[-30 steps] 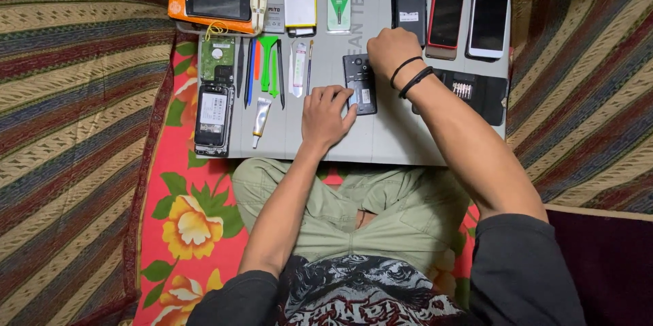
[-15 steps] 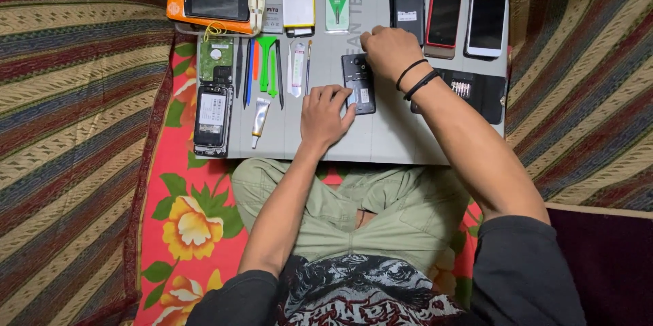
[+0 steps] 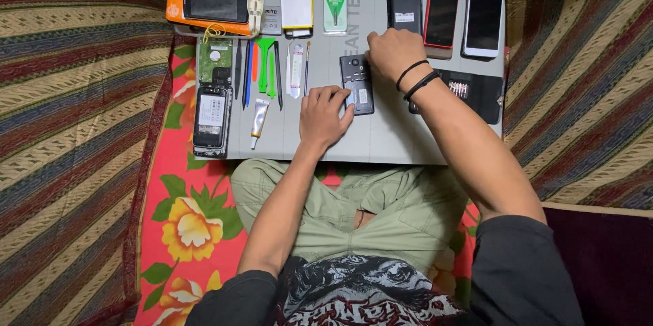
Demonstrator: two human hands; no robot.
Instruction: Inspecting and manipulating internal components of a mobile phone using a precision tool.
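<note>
Phone: small dark phone (image 3: 357, 84), light, stiff, breakable; hold its long edges.
Left hand (image 3: 323, 118): fingertips press phone's lower left edge.
Right hand (image 3: 394, 54): grip curled at phone's top; holding anything, cannot tell.

A small dark phone (image 3: 357, 84) lies flat, back side up, near the middle of the grey work mat (image 3: 394, 142). Its camera end points away from you; a pale label shows on it.

Single head view, straight down, near, over grey mat (image 3: 394, 142).
</note>
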